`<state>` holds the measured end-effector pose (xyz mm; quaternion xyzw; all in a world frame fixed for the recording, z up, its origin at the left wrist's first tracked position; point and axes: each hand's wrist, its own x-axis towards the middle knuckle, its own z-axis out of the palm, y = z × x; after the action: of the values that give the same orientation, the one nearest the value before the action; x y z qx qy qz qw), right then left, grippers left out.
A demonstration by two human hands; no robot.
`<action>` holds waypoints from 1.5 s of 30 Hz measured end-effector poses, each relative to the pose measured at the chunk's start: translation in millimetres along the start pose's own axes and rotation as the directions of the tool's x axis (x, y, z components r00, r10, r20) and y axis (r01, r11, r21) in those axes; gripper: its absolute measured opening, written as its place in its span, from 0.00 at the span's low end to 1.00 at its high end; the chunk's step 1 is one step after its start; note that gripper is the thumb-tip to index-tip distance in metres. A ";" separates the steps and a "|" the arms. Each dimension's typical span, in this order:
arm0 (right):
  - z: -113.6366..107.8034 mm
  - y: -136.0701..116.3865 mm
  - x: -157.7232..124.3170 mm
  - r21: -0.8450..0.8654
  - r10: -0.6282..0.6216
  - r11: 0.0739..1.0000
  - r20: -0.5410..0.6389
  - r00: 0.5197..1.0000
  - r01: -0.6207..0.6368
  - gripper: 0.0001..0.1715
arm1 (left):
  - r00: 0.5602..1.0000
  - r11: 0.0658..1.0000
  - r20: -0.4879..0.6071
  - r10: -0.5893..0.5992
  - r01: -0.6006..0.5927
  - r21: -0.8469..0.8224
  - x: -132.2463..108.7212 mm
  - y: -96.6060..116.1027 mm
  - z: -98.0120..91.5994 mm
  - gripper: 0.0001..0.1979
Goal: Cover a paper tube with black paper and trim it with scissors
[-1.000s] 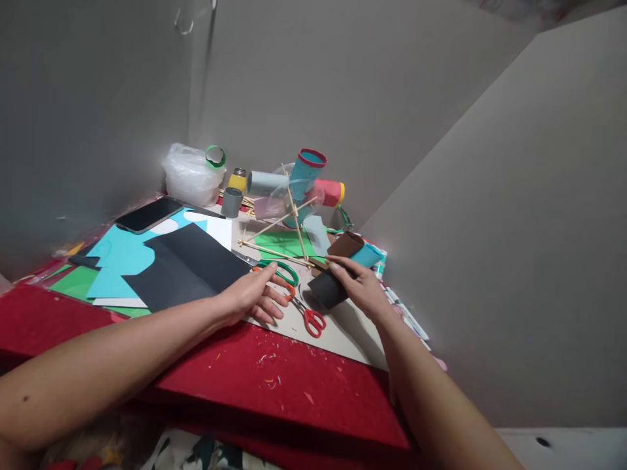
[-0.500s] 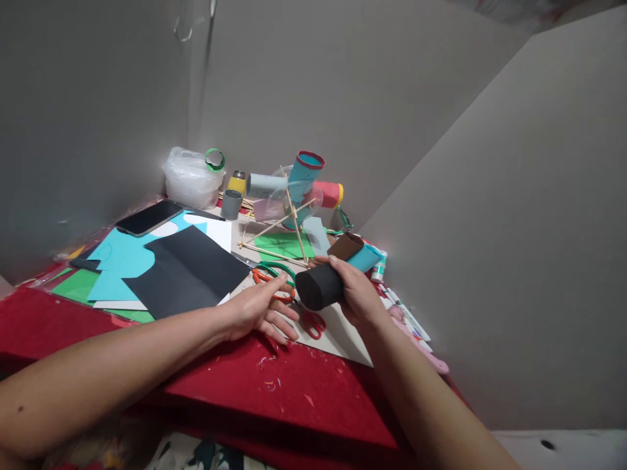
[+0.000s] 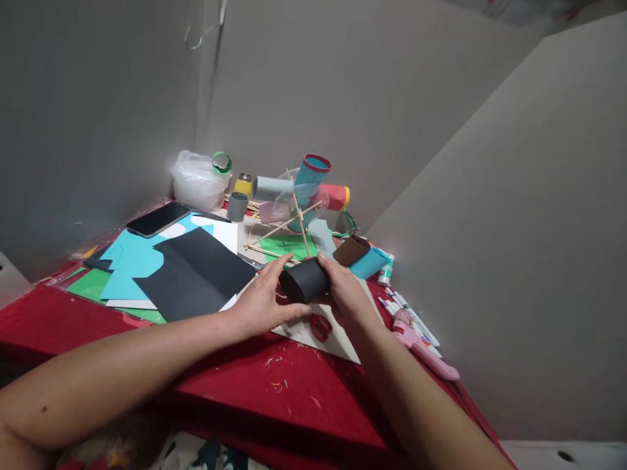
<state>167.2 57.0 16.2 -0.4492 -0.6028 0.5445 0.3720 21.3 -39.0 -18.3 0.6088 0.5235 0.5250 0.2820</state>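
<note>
A black paper tube (image 3: 308, 279) lies sideways between my hands, above the front of the work surface. My right hand (image 3: 347, 292) is wrapped round its right end. At its left end my left hand (image 3: 267, 297) is spread, thumb below and fingers above, with the tube's rim between them; whether it touches is hard to tell. Red-handled scissors (image 3: 321, 326) lie just below the tube. Behind it stands a stick frame (image 3: 300, 214) with a wheel of coloured tubes, among them a blue one (image 3: 313, 175) with a red rim.
Black paper (image 3: 198, 274) and blue paper (image 3: 130, 258) lie at the left, near a phone (image 3: 157, 219). A brown tube (image 3: 351, 249) and a blue tube (image 3: 368, 262) lie right of centre. Markers and a pink glue gun (image 3: 426, 352) line the right edge. A white bag (image 3: 198, 183) stands behind.
My right hand has brought the black tube left. My left hand has turned and moved up to the tube's left end. The view has shifted slightly.
</note>
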 end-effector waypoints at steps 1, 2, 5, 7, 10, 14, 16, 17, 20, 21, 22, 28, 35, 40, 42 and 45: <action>0.4 -1.1 -0.9 0.008 0.004 1.000 0.000 1.000 -0.004 0.26 | 1.000 1.000 -0.011 0.000 0.000 -0.003 0.5 0.3 -0.3 0.44; 0.5 -1.9 -1.5 0.017 0.007 1.000 0.000 1.000 -0.007 0.26 | 1.000 1.000 -0.018 -0.007 0.007 -0.009 0.7 1.0 -0.6 0.42; -0.6 -3.4 -2.1 0.045 -0.002 0.999 0.009 1.000 0.002 0.27 | 0.998 0.996 -0.026 -0.064 0.062 -0.066 1.2 5.3 -2.4 0.37; -2.3 -4.0 -1.5 0.067 -0.032 0.997 0.006 0.999 0.031 0.27 | 0.991 0.969 -0.011 -0.135 0.130 -0.212 3.0 9.6 -5.3 0.36; -5.7 -4.8 0.4 0.105 -0.106 0.989 -0.025 0.994 0.108 0.28 | 0.968 0.821 0.043 -0.247 0.232 -0.521 9.3 17.2 -14.9 0.34; -7.9 -2.6 0.8 0.161 -0.226 0.959 -0.072 0.972 0.235 0.27 | 0.942 0.637 0.132 -0.307 0.307 -0.707 19.3 23.0 -33.3 0.25; -7.0 0.5 -1.0 0.178 -0.279 0.940 -0.084 0.957 0.290 0.26 | 0.924 0.568 0.182 -0.337 0.354 -0.743 22.8 22.3 -40.5 0.20; -6.3 2.4 -2.3 0.181 -0.306 0.931 -0.089 0.948 0.318 0.26 | 0.913 0.533 0.205 -0.354 0.377 -0.758 24.0 21.4 -43.0 0.19; -4.1 7.7 -7.3 0.169 -0.399 0.894 -0.123 0.909 0.416 0.24 | 0.880 0.450 0.261 -0.397 0.435 -0.780 25.6 19.0 -45.7 0.17; -3.6 9.0 -9.1 0.158 -0.434 0.878 -0.139 0.890 0.453 0.23 | 0.872 0.435 0.278 -0.402 0.449 -0.780 25.5 18.9 -45.6 0.17; -3.3 10.1 -10.9 0.142 -0.470 0.860 -0.156 0.869 0.490 0.22 | 0.866 0.423 0.294 -0.404 0.462 -0.779 25.2 19.2 -45.2 0.17; -2.8 12.1 -19.8 -0.003 -0.674 0.733 -0.143 0.725 0.680 0.15 | 0.836 0.385 0.385 -0.390 0.528 -0.756 22.8 21.5 -42.7 0.18; -0.5 10.5 -26.2 -0.160 -0.862 0.499 0.007 0.506 0.852 0.05 | 0.816 0.407 0.475 -0.330 0.576 -0.709 22.5 17.5 -34.9 0.31; 0.6 9.0 -34.9 -0.214 -0.945 0.202 0.216 0.247 0.956 0.11 | 0.787 0.370 0.405 -0.465 0.588 -0.719 19.6 20.3 -28.1 0.27; 2.0 7.8 -39.6 -0.239 -0.945 0.104 0.278 0.171 0.965 0.12 | 0.791 0.353 0.354 -0.498 0.558 -0.751 19.5 24.1 -26.7 0.22; 2.4 4.6 -47.5 -0.257 -0.939 0.016 0.329 0.104 0.966 0.12 | 0.808 0.378 0.283 -0.516 0.512 -0.771 20.7 30.8 -26.7 0.19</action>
<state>180.8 11.2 13.3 0.0222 -0.8567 0.0262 0.5146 4.9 -34.2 24.1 0.2113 0.3802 0.5927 0.6779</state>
